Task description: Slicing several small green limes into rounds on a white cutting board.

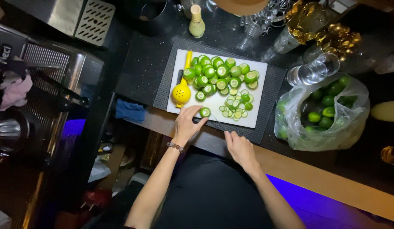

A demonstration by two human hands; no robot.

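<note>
Your dark speckled stone desk (146,63) fills the upper half of the frame, with a black ribbed rubber mat (274,91) at centre. On the mat lies a white rectangular plastic cutting board (214,104), heaped with trimmed green limes (220,72) and, lower right on it, small round lime offcuts (235,108). At right of the frame, off the mat, a clear crumpled plastic bag (349,123) holds whole limes. A yellow metal citrus squeezer (182,91) rests along the board's left edge. Your left hand (186,125) is clamped on one trimmed lime (205,112) at the board's lower edge. Your right hand (239,148) sits just below the board, fingers curled together; what it grips you cannot tell.
</note>
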